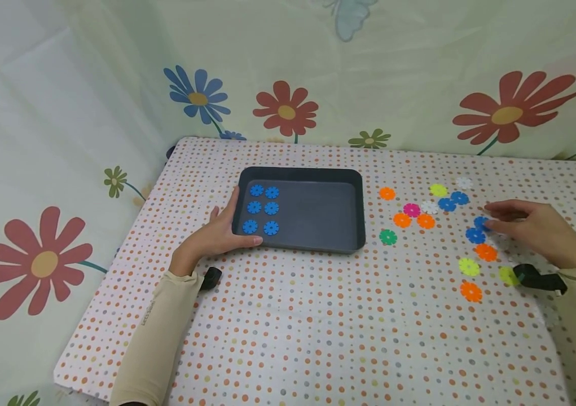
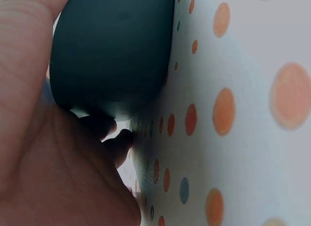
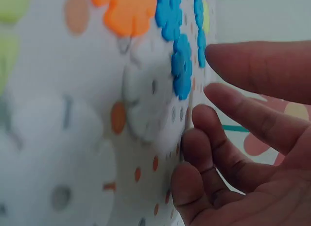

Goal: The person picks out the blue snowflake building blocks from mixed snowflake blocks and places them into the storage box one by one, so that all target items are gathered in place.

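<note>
My left hand holds a dark baking tray by its near left corner, thumb along the near wall and fingers at the left side. In the left wrist view, the tray's dark wall lies against that hand. Several blue snowflake discs sit in two columns in the tray's left part. At the right, my right hand is over a pair of blue discs. The right wrist view shows its fingers loosely bent, thumb and fingertips apart, close to a blue disc.
Loose discs lie right of the tray: orange, green, pink, yellow, white and another blue pair. More orange and yellow ones lie nearer me. A flowered cloth hangs behind the dotted table.
</note>
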